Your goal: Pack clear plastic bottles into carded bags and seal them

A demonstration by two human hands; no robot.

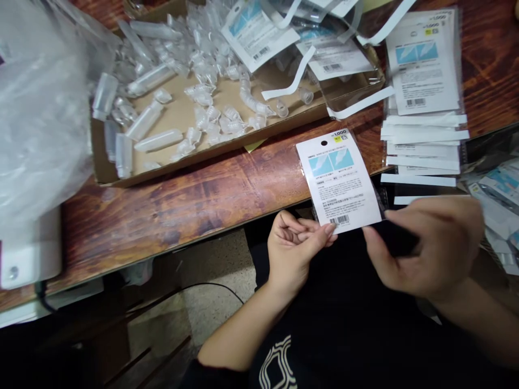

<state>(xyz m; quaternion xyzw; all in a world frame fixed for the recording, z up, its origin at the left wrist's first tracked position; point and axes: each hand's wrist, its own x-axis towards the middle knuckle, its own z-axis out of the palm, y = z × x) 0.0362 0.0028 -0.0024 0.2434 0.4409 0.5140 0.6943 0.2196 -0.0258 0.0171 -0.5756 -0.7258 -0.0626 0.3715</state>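
Note:
My left hand is closed on the lower left corner of a clear-bagged printed card, thumb in front and fingers behind. The card is white, with two blue pictures, small print, a barcode and a hang hole at the top. My right hand is at the card's lower right corner, slightly blurred. Its thumb and index fingertip are apart; whether they touch the clear bag I cannot make out. The other fingers are curled and partly hidden.
A shallow cardboard tray holds many clear plastic tubes and ribbed pieces. Bagged cards lie over its far right part. A fanned stack of bagged cards sits on the wooden table. At left is a large plastic bag; more packets lie right.

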